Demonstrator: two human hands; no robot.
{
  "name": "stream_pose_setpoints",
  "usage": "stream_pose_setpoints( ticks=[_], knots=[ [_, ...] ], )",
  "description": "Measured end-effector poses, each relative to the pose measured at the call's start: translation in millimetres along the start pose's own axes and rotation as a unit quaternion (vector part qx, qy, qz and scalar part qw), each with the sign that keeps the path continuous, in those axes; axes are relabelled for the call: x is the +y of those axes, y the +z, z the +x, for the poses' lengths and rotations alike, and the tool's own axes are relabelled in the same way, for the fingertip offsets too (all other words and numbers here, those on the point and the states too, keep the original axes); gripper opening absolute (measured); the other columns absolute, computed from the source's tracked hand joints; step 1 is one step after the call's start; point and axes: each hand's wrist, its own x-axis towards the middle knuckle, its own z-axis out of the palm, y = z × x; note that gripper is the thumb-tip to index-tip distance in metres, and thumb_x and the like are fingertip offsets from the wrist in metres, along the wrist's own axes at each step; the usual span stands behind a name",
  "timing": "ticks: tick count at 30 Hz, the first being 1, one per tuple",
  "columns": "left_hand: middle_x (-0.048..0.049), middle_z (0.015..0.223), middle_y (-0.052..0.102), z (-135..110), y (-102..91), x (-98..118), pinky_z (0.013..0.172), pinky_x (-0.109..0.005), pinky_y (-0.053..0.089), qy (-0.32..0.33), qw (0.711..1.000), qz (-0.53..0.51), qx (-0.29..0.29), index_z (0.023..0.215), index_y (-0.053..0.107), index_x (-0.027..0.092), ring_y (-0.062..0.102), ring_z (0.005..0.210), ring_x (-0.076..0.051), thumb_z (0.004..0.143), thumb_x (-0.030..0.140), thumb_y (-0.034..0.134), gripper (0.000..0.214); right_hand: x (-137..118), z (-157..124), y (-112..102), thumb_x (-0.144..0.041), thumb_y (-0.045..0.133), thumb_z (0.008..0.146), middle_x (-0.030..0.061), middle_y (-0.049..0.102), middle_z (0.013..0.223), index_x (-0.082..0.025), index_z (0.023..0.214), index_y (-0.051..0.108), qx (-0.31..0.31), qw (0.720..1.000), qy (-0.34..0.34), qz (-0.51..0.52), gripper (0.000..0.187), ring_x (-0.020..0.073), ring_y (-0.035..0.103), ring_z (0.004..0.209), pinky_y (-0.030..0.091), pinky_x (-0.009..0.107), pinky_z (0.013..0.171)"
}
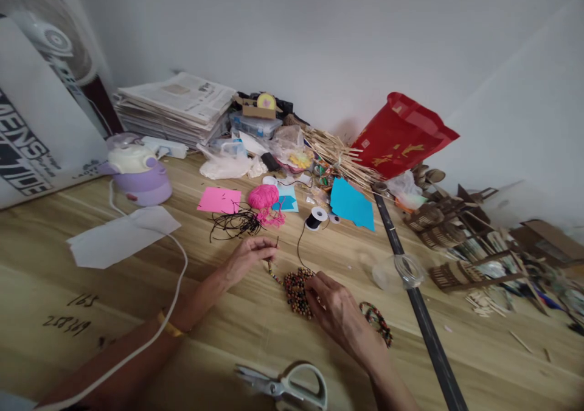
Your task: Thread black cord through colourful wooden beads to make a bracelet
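Observation:
My left hand point(249, 256) rests on the wooden table point(68, 259) with its fingers pinched together on a thin black cord point(300, 241) that carries a few strung beads point(272, 272). The cord runs back to a small spool point(316, 217). My right hand point(335, 307) lies palm down over a pile of small wooden beads point(296, 289), fingertips curled into the pile. What those fingertips hold is hidden. A finished beaded bracelet point(378, 321) lies just right of that hand.
Scissors point(287, 386) lie at the near edge. A white cable point(177, 289) crosses my left arm. Pink yarn point(263, 197), tangled black cord point(233, 224), coloured paper, a clear cup point(396, 271), a dark rail point(410, 289), a red bag point(401, 134), newspapers and wooden clutter surround the spot.

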Motion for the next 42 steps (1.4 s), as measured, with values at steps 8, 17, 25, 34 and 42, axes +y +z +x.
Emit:
stream_pose_setpoints(
  ticks=[8,17,25,34,42],
  knots=[
    [-0.0001,0.059,0.062,12,-16.7,-3,0.061,-0.024,0.043,0.079,0.992,0.034,0.093,0.067,0.065,0.014,0.055,0.058,-0.012,0.066,0.035,0.074,0.023,-2,-10,-13,-0.003,0.049,0.089,0.0008,0.056,0.080,-0.019,0.080,0.050,-0.016,1.000,-0.009,-0.019,0.018,0.0148,0.056,0.068,0.035,0.025,0.059],
    [-0.0036,0.064,0.066,20,-27.5,-9,0.061,-0.025,0.043,0.076,0.979,-0.004,0.190,0.067,0.067,0.013,0.056,0.060,-0.013,0.055,0.038,0.079,0.030,10,-16,-13,-0.009,0.048,0.092,0.0005,0.055,0.080,-0.020,0.086,0.053,0.004,0.998,-0.002,-0.063,0.014,0.0157,0.057,0.070,0.036,0.027,0.061],
    [-0.0017,0.061,0.063,22,-29.0,-8,0.058,-0.024,0.041,0.071,0.966,-0.030,0.246,0.064,0.065,0.013,0.055,0.058,-0.012,0.050,0.037,0.078,0.031,19,-17,-13,-0.012,0.044,0.094,0.0021,0.057,0.081,-0.019,0.085,0.054,0.038,0.997,0.017,-0.071,0.015,0.0154,0.058,0.069,0.038,0.026,0.062],
    [-0.0015,0.062,0.065,21,-30.3,-8,0.057,-0.023,0.041,0.058,0.966,-0.059,0.245,0.065,0.065,0.013,0.055,0.056,-0.011,0.049,0.031,0.079,0.028,19,-17,-18,-0.013,0.040,0.095,0.0045,0.058,0.081,-0.019,0.086,0.055,0.066,0.995,0.009,-0.076,0.018,0.0167,0.058,0.071,0.039,0.027,0.064],
    [-0.0040,0.069,0.070,21,-29.5,-9,0.059,-0.025,0.043,0.054,0.970,-0.078,0.224,0.068,0.064,0.013,0.057,0.056,-0.011,0.047,0.029,0.082,0.031,18,-16,-20,-0.014,0.039,0.095,0.0043,0.058,0.078,-0.019,0.088,0.057,0.083,0.994,-0.017,-0.072,0.020,0.0141,0.055,0.063,0.037,0.025,0.058]
  ],
)
